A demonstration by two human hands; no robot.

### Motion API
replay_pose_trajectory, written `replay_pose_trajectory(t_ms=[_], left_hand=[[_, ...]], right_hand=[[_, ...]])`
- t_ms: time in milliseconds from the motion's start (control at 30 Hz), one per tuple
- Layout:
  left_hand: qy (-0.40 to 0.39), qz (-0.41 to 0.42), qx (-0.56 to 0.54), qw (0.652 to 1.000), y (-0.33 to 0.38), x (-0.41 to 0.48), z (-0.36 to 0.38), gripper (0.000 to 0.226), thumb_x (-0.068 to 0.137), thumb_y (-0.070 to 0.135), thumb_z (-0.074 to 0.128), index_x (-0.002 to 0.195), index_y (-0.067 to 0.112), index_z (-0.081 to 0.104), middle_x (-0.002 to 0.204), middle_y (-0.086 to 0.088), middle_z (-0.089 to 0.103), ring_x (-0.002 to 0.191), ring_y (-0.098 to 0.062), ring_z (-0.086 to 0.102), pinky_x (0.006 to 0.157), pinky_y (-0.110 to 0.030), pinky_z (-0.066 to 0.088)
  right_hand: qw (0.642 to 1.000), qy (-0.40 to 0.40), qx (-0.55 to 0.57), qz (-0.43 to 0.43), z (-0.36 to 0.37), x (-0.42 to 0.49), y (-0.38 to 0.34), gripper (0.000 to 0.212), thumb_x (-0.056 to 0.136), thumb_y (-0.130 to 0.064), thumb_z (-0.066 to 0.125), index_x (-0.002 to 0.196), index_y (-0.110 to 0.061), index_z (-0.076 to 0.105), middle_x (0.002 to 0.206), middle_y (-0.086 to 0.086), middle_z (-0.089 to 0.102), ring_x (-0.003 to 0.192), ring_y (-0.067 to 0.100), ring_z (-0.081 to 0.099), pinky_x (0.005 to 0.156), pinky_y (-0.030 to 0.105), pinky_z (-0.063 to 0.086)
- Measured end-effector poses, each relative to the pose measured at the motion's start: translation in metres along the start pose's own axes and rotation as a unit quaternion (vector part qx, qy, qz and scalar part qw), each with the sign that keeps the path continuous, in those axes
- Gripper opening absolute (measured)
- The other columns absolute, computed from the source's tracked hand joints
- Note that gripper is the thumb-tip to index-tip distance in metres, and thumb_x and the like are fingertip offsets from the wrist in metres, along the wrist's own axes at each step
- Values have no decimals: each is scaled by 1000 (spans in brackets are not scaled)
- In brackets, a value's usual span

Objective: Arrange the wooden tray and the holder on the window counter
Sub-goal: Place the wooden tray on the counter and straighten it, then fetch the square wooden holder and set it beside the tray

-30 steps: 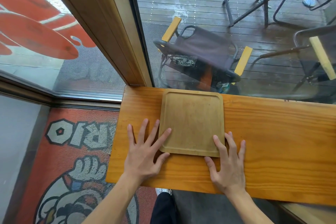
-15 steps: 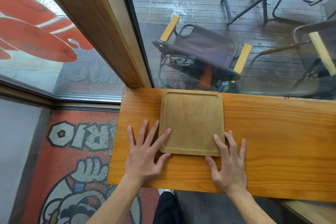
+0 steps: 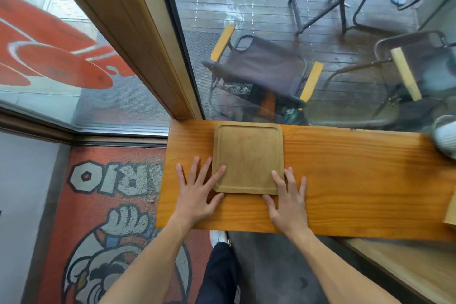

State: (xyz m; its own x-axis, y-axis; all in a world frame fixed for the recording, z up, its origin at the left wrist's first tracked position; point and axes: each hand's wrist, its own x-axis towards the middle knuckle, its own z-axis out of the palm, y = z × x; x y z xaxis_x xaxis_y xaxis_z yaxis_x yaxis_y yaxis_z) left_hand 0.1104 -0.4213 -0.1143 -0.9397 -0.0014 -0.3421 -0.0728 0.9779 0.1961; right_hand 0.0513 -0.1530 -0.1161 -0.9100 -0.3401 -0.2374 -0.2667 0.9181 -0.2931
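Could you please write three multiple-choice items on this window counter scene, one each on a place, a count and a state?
1. Where does the wooden tray lie on the counter?
A. near its left end, against the window
B. hanging over its right end
C. on the floor below

2. How many hands touch the tray?
A. none
B. one
C. two

3. What state is the tray in?
A. stacked with plates
B. empty and lying flat
C. standing on edge

Answers: 1 A, its far edge meets the glass near the left end. 2 C, the left hand and right hand each press a near corner with open fingers. 3 B, only bare wood shows inside.
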Motion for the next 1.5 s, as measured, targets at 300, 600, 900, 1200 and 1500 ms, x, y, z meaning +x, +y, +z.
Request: replay_pose_trajectory(t_ms=[300, 600, 900, 1200, 1500], left_hand=[[-302, -64, 5, 951, 26, 16, -131, 54, 94, 34, 37, 148, 34, 36, 148, -6, 48, 133, -33, 45, 103, -50, 44], [-283, -48, -41, 957, 112, 19, -169, 51, 91, 32, 31, 137, 23, 52, 142, -9, 55, 120, -33, 57, 100, -45, 48], [-215, -51, -91, 971, 257, 47, -165, 33, 98, 32, 30, 102, 18, 59, 108, -5, 64, 95, -27, 60, 84, -39, 50], [-226, 1, -89, 970, 479, 108, -121, 34, 102, 30, 28, 101, 13, 57, 99, -7, 66, 84, -30, 62, 71, -38, 47], [-335, -6, -146, 931, 634, 143, -62, 55, 102, 37, 38, 149, 8, 34, 149, -16, 47, 133, -35, 48, 107, -41, 44]], right_hand=[[930, -348, -20, 118, -150, 20, -42, 49, 88, -39, 44, 131, -20, 57, 138, 7, 55, 122, 32, 55, 99, 41, 46], [877, -202, 372, 229, -210, -30, 3, 24, 97, -28, 50, 116, -25, 65, 125, 6, 65, 103, 19, 66, 72, 30, 49], [811, -62, 459, 358, -247, -70, 198, 28, 99, -20, 50, 119, -10, 65, 110, 10, 66, 92, 21, 63, 75, 35, 49], [796, -9, 286, 533, -276, -109, 406, 87, 88, -54, 59, 156, -24, 14, 155, 21, 20, 142, 43, 19, 113, 51, 28], [704, -74, 484, 515, -259, -107, 467, 92, 92, -49, 59, 158, -16, 3, 165, 8, 13, 150, 32, 17, 121, 45, 21]])
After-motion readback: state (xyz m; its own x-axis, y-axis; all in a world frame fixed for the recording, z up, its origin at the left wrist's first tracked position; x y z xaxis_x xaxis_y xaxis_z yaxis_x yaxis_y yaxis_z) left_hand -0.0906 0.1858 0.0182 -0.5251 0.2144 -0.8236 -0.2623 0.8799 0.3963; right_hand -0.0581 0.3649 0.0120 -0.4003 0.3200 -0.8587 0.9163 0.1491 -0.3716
